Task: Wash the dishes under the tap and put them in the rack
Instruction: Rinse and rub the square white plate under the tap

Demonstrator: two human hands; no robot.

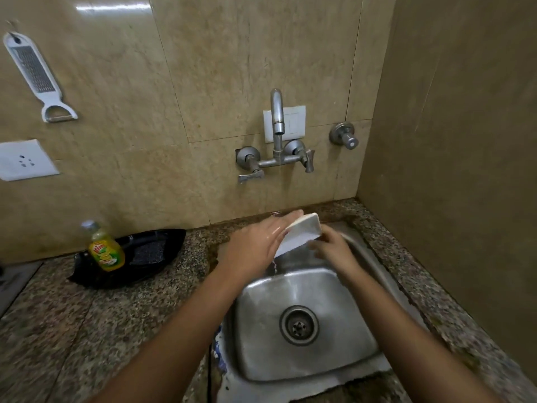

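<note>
- Sink [305, 362] catches the drips.
- Left hand [255, 245] lies flat, fingers straight, against the tilted white dish [302, 231]; right hand [328, 245] curls round its lower edge.
- Wet, stiff, probably slippery: hold by opposite rims.

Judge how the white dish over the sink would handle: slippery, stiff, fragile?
Probably slippery: water runs off the white dish into the sink, and the left hand looks wet. It holds its shape between that and the right hand, so likely stiff, perhaps breakable.

Speckled granite counter [87, 330], black tray [151, 258], inset steel sink [305, 370]
</note>
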